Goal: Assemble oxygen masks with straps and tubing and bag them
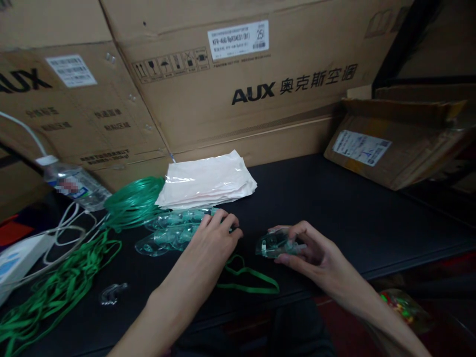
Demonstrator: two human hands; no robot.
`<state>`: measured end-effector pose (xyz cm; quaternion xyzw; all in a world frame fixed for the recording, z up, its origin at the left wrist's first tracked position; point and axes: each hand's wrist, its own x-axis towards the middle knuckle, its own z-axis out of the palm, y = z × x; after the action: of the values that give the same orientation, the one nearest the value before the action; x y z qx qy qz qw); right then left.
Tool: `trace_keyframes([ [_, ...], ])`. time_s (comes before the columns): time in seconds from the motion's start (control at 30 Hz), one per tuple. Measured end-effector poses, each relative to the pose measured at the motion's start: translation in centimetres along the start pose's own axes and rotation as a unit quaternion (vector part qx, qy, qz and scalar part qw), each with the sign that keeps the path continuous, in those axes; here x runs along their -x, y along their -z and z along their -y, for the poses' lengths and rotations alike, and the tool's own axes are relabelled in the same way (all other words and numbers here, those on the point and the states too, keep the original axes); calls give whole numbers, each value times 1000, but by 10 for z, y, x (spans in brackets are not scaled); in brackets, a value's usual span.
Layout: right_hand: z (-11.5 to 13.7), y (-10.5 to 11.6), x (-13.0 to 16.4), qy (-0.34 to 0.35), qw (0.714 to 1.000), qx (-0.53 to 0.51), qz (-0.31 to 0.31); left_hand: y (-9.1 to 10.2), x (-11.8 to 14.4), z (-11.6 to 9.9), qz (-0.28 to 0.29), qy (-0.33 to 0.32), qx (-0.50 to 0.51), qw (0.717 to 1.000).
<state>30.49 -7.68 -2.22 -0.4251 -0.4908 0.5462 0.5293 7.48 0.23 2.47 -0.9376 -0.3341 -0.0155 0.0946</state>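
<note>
My right hand (310,250) grips a clear green oxygen mask (273,243) between thumb and fingers, just above the black table. My left hand (219,230) is over the right end of two rows of similar nested masks (163,240). Its fingers are loosely bent and apart. The palm side is hidden, and I cannot tell whether the fingertips touch a mask. A loop of green elastic strap (256,277) lies on the table between my hands, one end passing near my left wrist. A small clear plastic piece (112,293) rests left of my left forearm.
Behind the masks are a coil of green tubing (136,201) and a stack of white packets (208,178). A heap of green straps (63,282), a plastic bottle (76,186) and white cables lie left. Large cartons (208,114) line the back; an opened box (394,141) sits right.
</note>
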Motion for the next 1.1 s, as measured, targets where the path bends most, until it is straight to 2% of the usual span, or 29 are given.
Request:
trace_keyframes([
  [0.07, -1, 1, 1, 3, 1000, -6, 6, -2, -4, 3, -3, -3, 16, 1000],
  [0.13, -2, 1, 2, 4, 1000, 2, 15, -1, -4, 6, -33, 6, 56, 998],
  [0.27, 1, 0, 4, 11, 999, 21, 21, 7, -3, 7, -96, 33, 192, 976],
  [0.47, 8, -2, -7, 20, 997, 62, 31, 16, -14, 9, -157, -48, 310, 937],
  [0.63, 9, -1, -25, 20, 996, 34, 77, 11, -25, 12, -214, -48, 345, 913],
  [0.87, 24, 2, -53, -2, 988, 32, 151, 4, -22, 17, -231, -27, 364, 902],
  [0.97, 30, 4, -61, -16, 987, 51, 154, 3, -20, 20, -237, -16, 372, 897],
  [1.1, 32, 7, -62, 28, 981, 138, 134, 2, -18, 23, -236, -7, 376, 896],
])
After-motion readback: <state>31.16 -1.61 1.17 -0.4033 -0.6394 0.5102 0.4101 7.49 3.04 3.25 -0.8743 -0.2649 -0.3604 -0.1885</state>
